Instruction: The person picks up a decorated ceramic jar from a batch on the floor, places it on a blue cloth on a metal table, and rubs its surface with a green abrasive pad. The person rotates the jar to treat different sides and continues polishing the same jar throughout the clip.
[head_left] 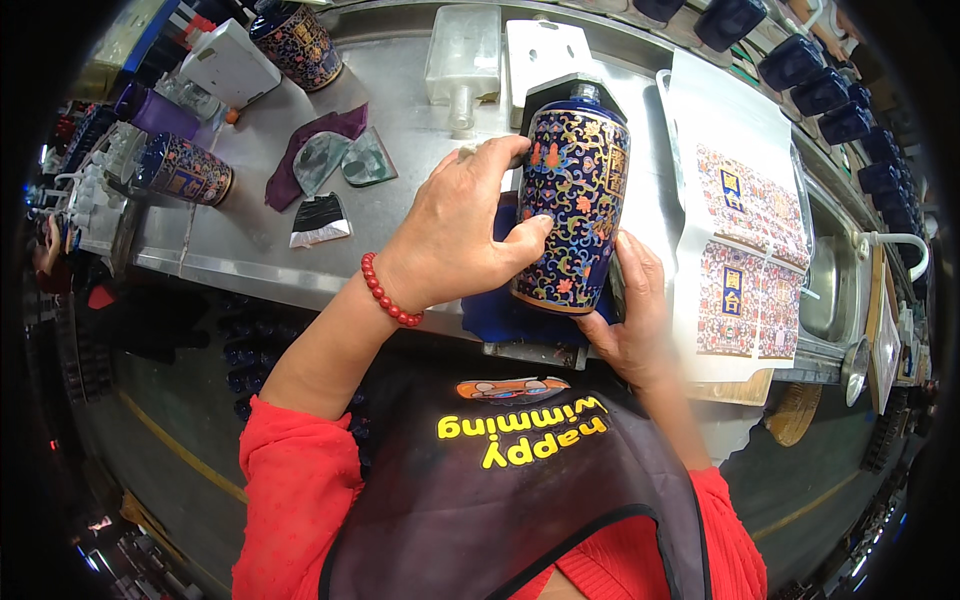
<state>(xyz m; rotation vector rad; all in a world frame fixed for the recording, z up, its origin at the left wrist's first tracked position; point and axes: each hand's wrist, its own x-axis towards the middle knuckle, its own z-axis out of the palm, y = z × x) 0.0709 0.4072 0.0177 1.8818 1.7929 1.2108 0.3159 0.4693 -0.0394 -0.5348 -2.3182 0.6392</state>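
Observation:
A dark blue bottle [578, 205] with a dense, colourful floral pattern and gold edging leans over the bench edge, its neck pointing away. Along its left side lie the fingers of my left hand [462, 228], the thumb pressing on the patterned front. My right hand [636, 325] grips the lower right side, its thumb near the base. Behind the neck is a dark angular stand [602, 88], mostly covered by the bottle. Something blue [490, 312] sits under the bottle at the bench edge. To the right, printed floral decal sheets [735, 300] rest on white paper.
Left on the metal bench [390, 100] lie a purple cloth [290, 170], greenish flexible pieces [368, 160] and a black-and-silver scraper [320, 220]. Patterned bottles [183, 170] stand farther left. A clear container [463, 55] is at the back; a sink [830, 290] lies right.

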